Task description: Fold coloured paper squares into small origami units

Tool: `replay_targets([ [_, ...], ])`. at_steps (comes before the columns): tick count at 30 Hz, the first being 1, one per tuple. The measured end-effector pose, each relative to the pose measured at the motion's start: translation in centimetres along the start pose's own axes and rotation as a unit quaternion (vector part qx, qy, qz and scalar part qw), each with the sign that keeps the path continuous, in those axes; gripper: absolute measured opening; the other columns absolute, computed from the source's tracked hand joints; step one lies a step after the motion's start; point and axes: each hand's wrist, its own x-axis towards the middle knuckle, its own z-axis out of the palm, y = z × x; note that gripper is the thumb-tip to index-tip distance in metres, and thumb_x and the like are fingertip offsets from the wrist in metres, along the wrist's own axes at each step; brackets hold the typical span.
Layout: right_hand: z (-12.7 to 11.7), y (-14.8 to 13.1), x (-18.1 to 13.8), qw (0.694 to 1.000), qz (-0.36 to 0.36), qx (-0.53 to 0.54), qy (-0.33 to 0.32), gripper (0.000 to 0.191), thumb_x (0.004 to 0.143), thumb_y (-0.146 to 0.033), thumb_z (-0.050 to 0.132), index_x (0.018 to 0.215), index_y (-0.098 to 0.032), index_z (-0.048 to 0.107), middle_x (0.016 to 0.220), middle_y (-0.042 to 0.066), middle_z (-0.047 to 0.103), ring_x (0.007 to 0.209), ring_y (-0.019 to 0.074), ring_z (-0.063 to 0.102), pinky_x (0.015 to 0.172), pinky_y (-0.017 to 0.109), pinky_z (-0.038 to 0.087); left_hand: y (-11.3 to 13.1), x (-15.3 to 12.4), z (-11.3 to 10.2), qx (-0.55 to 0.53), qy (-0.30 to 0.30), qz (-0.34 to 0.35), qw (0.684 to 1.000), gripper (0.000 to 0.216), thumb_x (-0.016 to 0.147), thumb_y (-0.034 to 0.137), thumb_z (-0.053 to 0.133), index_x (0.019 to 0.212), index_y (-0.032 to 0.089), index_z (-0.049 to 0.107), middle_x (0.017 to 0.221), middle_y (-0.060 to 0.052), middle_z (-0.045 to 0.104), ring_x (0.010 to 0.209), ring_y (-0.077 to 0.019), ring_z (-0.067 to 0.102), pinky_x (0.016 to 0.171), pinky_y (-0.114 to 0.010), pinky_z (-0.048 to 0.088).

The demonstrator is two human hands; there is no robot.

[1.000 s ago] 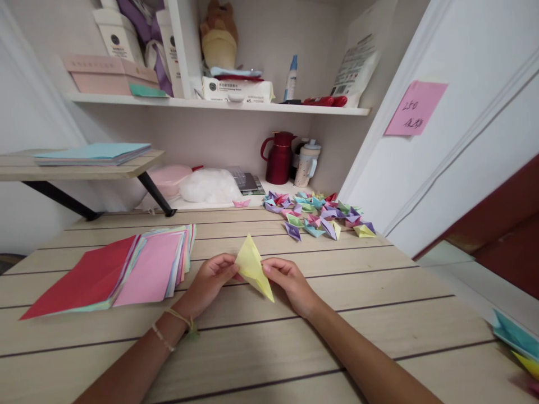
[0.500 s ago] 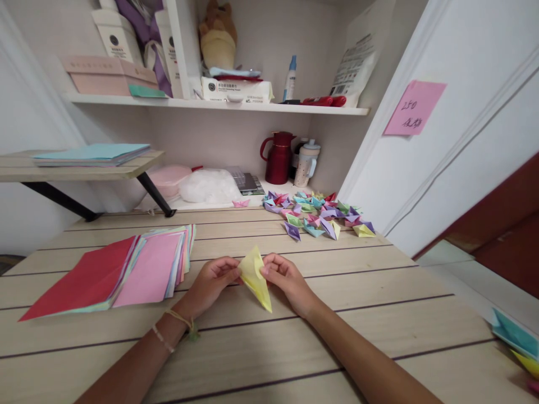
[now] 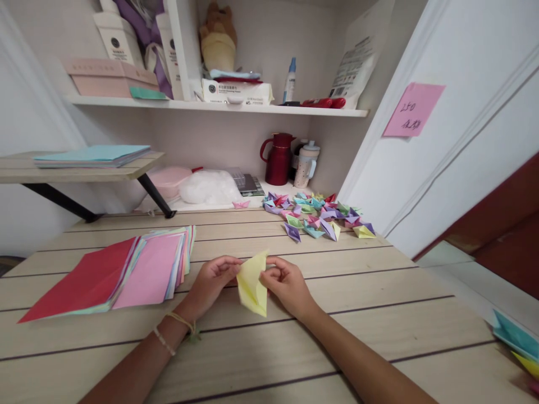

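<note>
A folded yellow sheet of paper (image 3: pixel 251 285) is held up over the middle of the wooden table (image 3: pixel 362 292). My left hand (image 3: pixel 215 279) pinches its left edge between thumb and fingers. On the other side, my right hand (image 3: pixel 287 280) grips the right edge, its thumb pressed on the paper's face. The paper has a pointed top and a crease down its front. Behind my hands lies a group of small folded paper boats (image 3: pixel 320 216) in several colours. Left of my left hand are stacks of red paper (image 3: pixel 86 275) and pink paper (image 3: pixel 149 272).
A raised wooden shelf (image 3: pixel 84 174) on black legs holds blue paper (image 3: pixel 92 154) at the left. At the back stand a red jug (image 3: pixel 279 160) and a light cup (image 3: pixel 306 164). More folded paper (image 3: pixel 516 334) is at the right edge.
The yellow paper has turned and opened wider, showing more of its front face. My right fingers have shifted slightly behind and across it; my left hand stays nearly in place.
</note>
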Motion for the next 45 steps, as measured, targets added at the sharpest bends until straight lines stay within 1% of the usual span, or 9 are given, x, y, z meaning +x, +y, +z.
replay_targets([
  [6, -0.4, -0.2, -0.6, 0.970, -0.125, -0.180, 0.106, 0.012, 0.072, -0.020, 0.056, 0.079, -0.016, 0.065, 0.052, -0.002, 0.054, 0.044, 0.0082, 0.045, 0.043, 0.019, 0.037, 0.2, 0.0, 0.1, -0.023, -0.035, -0.016, 0.999, 0.033, 0.073, 0.038, 0.059, 0.095, 0.015, 0.059, 0.073, -0.004, 0.067, 0.067, -0.0166, 0.062, 0.065, -0.029, 0.047],
  [10, -0.5, -0.5, -1.0, 0.931, -0.212, -0.283, 0.093, 0.019, 0.070, -0.012, 0.054, 0.082, -0.017, 0.068, 0.058, 0.001, 0.060, 0.049, 0.0100, 0.051, 0.050, 0.020, 0.042, 0.1, 0.0, 0.1, -0.022, -0.054, -0.013, 0.998, 0.036, 0.074, 0.038, 0.058, 0.101, 0.015, 0.055, 0.070, -0.002, 0.065, 0.064, -0.0148, 0.060, 0.062, -0.026, 0.045],
  [13, -0.5, -0.5, -0.9, 0.927, -0.234, -0.289, 0.053, 0.020, 0.070, -0.011, 0.054, 0.084, -0.017, 0.068, 0.065, 0.003, 0.064, 0.055, 0.0112, 0.055, 0.053, 0.020, 0.045, -0.2, 0.0, 0.0, -0.011, -0.059, -0.006, 0.998, 0.039, 0.072, 0.032, 0.062, 0.106, 0.016, 0.052, 0.070, 0.000, 0.064, 0.063, -0.0127, 0.059, 0.059, -0.022, 0.043],
  [18, -0.6, -0.5, -0.4, 0.968, -0.151, -0.195, -0.046, 0.028, 0.067, -0.013, 0.059, 0.094, -0.018, 0.065, 0.063, 0.000, 0.062, 0.050, 0.0092, 0.051, 0.049, 0.019, 0.044, -0.7, 0.1, -0.2, -0.012, -0.041, 0.000, 0.999, 0.041, 0.070, 0.029, 0.064, 0.105, 0.019, 0.046, 0.077, -0.002, 0.065, 0.064, -0.0140, 0.061, 0.056, -0.022, 0.043],
  [21, -0.7, -0.5, -0.1, 0.983, -0.091, -0.134, -0.080, 0.021, 0.066, -0.016, 0.062, 0.086, -0.018, 0.067, 0.072, 0.002, 0.064, 0.049, 0.0078, 0.049, 0.046, 0.019, 0.040, -0.6, 0.1, -0.2, -0.031, -0.028, -0.001, 0.999, 0.035, 0.070, 0.029, 0.064, 0.096, 0.020, 0.043, 0.072, 0.000, 0.065, 0.056, -0.0126, 0.060, 0.051, -0.021, 0.042],
  [24, -0.9, -0.3, 0.3, 0.994, -0.058, -0.082, -0.034, 0.012, 0.064, -0.026, 0.068, 0.071, -0.016, 0.067, 0.082, 0.005, 0.065, 0.055, 0.0099, 0.052, 0.048, 0.020, 0.041, -0.1, -0.1, 0.0, -0.059, -0.006, 0.004, 0.998, 0.037, 0.067, 0.029, 0.067, 0.094, 0.021, 0.042, 0.074, 0.000, 0.066, 0.057, -0.0131, 0.061, 0.052, -0.022, 0.044],
  [30, -1.4, 0.6, 0.9, 0.995, -0.006, -0.044, 0.087, 0.026, 0.062, -0.038, 0.070, 0.067, -0.014, 0.063, 0.050, -0.002, 0.053, 0.045, 0.0087, 0.044, 0.043, 0.020, 0.037, -0.4, 0.0, 0.1, -0.044, -0.021, 0.021, 0.999, 0.025, 0.063, 0.027, 0.069, 0.081, 0.015, 0.056, 0.076, -0.003, 0.068, 0.070, -0.0150, 0.062, 0.067, -0.026, 0.047],
  [39, -0.8, -0.3, 0.7, 0.994, -0.008, 0.098, 0.040, 0.028, 0.068, -0.034, 0.066, 0.089, -0.020, 0.053, 0.066, -0.001, 0.061, 0.061, 0.0135, 0.057, 0.058, 0.028, 0.051, -0.2, 0.1, 0.1, 0.008, 0.048, 0.047, 0.998, 0.015, 0.070, 0.026, 0.062, 0.081, 0.017, 0.055, 0.068, 0.002, 0.064, 0.062, -0.0108, 0.058, 0.058, -0.021, 0.045],
  [45, -1.0, 0.1, 0.6, 1.000, -0.020, 0.001, 0.017, 0.019, 0.073, -0.033, 0.060, 0.081, -0.016, 0.064, 0.072, 0.003, 0.062, 0.061, 0.0123, 0.055, 0.058, 0.025, 0.049, -0.9, 0.2, 0.0, 0.021, -0.005, 0.064, 0.998, 0.019, 0.070, 0.023, 0.063, 0.087, 0.015, 0.060, 0.083, -0.004, 0.065, 0.078, -0.0144, 0.059, 0.069, -0.024, 0.046],
])
